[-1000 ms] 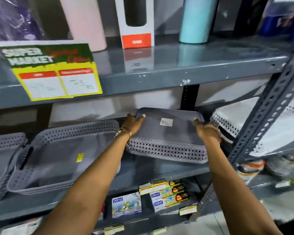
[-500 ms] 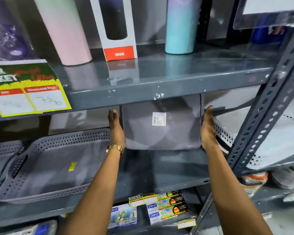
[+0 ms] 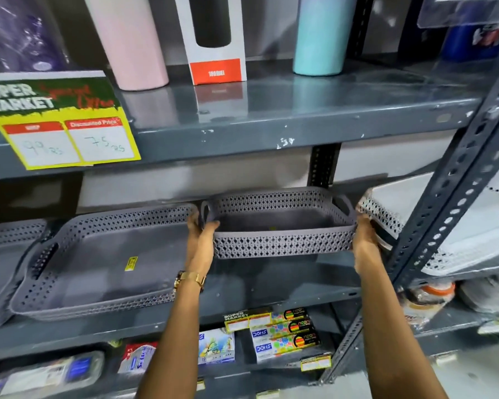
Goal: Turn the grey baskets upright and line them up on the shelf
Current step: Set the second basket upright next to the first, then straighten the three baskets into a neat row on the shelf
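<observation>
My left hand [image 3: 201, 240] grips the left end of the grey basket [image 3: 283, 226], thumb hooked over the rim by the handle hole and fingers wrapped underneath, and my right hand [image 3: 365, 240] clamps the right end the same way, palm pressed to the side wall. The basket sits between them open side up, held in the air above the middle shelf [image 3: 271, 286], roughly level and clear of the board below. So the turning part looks done for this one, and I judge the step in hand to be the setting down. Just to the left, a second grey basket [image 3: 98, 260] already rests upright on the shelf, its near corner close to my left wrist, and another grey one [image 3: 0, 254] shows at the far left edge. To the right, a white basket [image 3: 415, 223] lies just beside my right hand, with the slotted upright post [image 3: 455, 197] in front of it. Next I should lower the basket flat into the gap, square its front edge with its neighbour's, and keep my right knuckles from catching the white one or the post before letting go.
</observation>
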